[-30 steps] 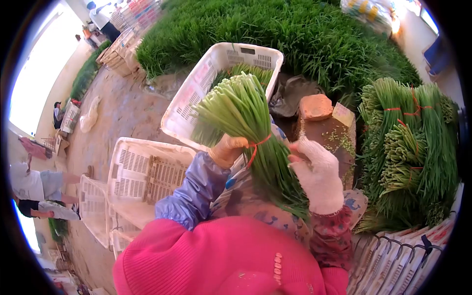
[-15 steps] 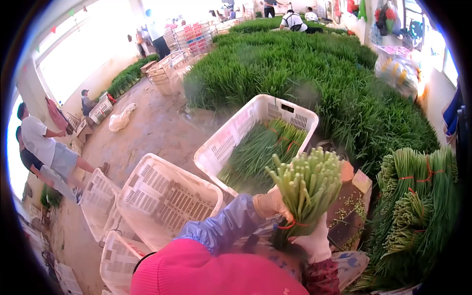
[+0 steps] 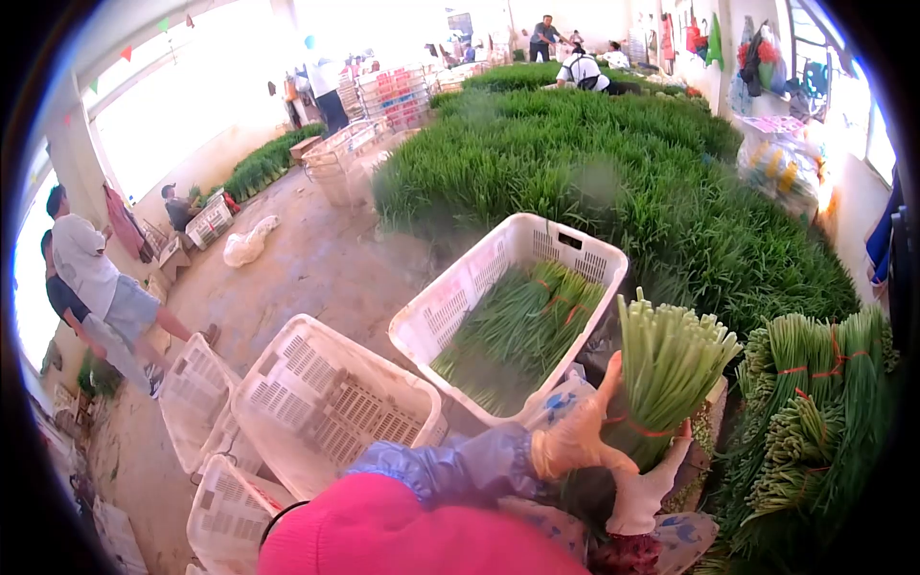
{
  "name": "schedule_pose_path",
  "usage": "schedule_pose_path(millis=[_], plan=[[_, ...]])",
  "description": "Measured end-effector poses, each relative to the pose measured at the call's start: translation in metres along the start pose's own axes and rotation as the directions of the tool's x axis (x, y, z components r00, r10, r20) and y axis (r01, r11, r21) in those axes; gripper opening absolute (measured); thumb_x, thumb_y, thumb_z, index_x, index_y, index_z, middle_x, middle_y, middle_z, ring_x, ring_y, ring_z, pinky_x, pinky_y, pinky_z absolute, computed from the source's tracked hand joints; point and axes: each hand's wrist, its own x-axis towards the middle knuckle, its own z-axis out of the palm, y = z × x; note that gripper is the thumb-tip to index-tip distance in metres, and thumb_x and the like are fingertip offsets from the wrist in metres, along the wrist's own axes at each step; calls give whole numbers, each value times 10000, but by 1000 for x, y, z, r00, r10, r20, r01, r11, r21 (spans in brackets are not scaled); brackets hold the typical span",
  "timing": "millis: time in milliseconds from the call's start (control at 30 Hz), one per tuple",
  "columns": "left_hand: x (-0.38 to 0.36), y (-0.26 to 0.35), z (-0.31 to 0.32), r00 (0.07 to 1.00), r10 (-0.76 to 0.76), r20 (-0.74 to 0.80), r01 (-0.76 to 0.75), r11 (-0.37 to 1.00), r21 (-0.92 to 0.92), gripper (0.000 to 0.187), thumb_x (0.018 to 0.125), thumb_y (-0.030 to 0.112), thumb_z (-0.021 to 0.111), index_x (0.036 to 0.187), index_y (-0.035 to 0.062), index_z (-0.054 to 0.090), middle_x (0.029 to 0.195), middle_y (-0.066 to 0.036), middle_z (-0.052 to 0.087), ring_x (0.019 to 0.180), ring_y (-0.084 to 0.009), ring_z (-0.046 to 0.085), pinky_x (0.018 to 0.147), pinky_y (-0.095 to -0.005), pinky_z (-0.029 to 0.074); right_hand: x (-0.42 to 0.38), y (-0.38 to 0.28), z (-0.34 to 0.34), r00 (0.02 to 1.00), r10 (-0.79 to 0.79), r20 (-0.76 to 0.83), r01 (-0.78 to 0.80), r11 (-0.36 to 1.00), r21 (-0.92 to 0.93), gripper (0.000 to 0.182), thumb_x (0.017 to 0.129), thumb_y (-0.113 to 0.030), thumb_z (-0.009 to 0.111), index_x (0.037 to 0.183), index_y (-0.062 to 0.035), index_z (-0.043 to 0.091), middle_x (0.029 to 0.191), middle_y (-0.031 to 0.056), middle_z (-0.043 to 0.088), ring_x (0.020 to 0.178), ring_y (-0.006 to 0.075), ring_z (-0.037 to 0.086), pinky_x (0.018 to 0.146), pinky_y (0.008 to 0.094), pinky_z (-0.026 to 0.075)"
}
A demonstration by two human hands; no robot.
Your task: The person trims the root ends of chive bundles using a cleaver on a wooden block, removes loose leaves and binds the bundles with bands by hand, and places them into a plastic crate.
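A thick bundle of green stalks, tied with a red band, stands tilted with its pale cut ends up. My right hand, in a white glove, is wrapped round its lower part from the right and below. On its left side is my left hand, in a tan glove, with fingers and thumb spread apart close to the stalks. Just beyond sits a white plastic crate holding several tied green bundles. To the right lies a pile of tied bundles with red bands.
Stacked white crates stand at my left. A broad bed of long green stalks spreads beyond the crate. Two people are at the far left, others work at the back. A white plastic bag lies on the floor.
The bundle has moved right and turned more upright. My left hand has gone from gripping it near the band to spread fingers at its side. The view has shifted slightly.
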Motion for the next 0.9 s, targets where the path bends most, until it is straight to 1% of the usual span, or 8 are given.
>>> schedule_pose_path(millis=[200,267,300,467,633,733,833,900], plan=[[34,32,11,976,-65,-210,34,989,-147,1367,613,195,982,1592,28,43,1548,-133,364,1393,-213,403,1139,-358,372,16,-34,17,930,-363,-63,326,890,-318,818,671,-46,852,1402,25,492,1270,197,609,1134,309,634,965,388,509],[56,40,4,965,-151,-215,53,913,-404,799,674,289,942,1306,-25,568,1223,-129,668,1131,-220,623,976,-367,493,30,-37,22,813,-582,-20,471,678,-564,736,655,-16,815,1339,35,551,1192,224,626,1070,389,646,936,418,518],[64,45,-2,969,-216,-122,153,907,-392,503,749,85,872,1186,-6,640,1072,-77,722,985,-172,671,856,-317,541,39,-50,32,767,-639,-60,490,643,-588,721,633,-2,794,1314,49,563,1175,238,619,1051,441,625,935,449,515],[103,42,-28,941,-237,-240,52,805,-591,547,726,59,886,1209,13,634,1102,-43,703,976,-144,638,861,-327,530,68,-69,36,778,-627,-31,529,682,-505,854,573,-28,835,1359,25,505,1171,231,608,1055,456,598,936,515,490],[147,25,-63,917,79,-391,-164,968,-188,785,628,174,964,1283,-6,571,1186,-83,689,1045,-187,642,934,-348,515,72,21,1,964,-175,199,242,889,-390,881,659,-13,827,1451,-39,442,1365,191,546,1219,397,547,1017,495,465],[168,27,-86,882,360,-304,-261,910,321,982,578,231,986,1384,-13,482,1227,-110,671,1078,-230,647,951,-361,513,47,128,-36,922,206,327,173,537,-826,622,771,-255,801,1307,-64,548,1328,147,585,1213,368,562,977,500,481],[189,-4,-57,981,176,-78,-192,931,-310,1072,554,236,984,1439,-28,440,1195,-162,682,1074,-284,673,941,-372,523,-3,140,-59,685,660,309,18,409,-912,456,812,-382,743,1149,-87,656,1106,143,719,1051,372,675,930,525,496],[203,-40,-50,944,178,277,-243,945,220,1122,554,264,957,1501,50,395,1138,-224,688,1063,-340,683,904,-391,543,-51,153,-63,344,758,553,37,578,-815,486,889,-439,603,1181,-62,700,1126,241,693,1092,396,652,967,468,477]])
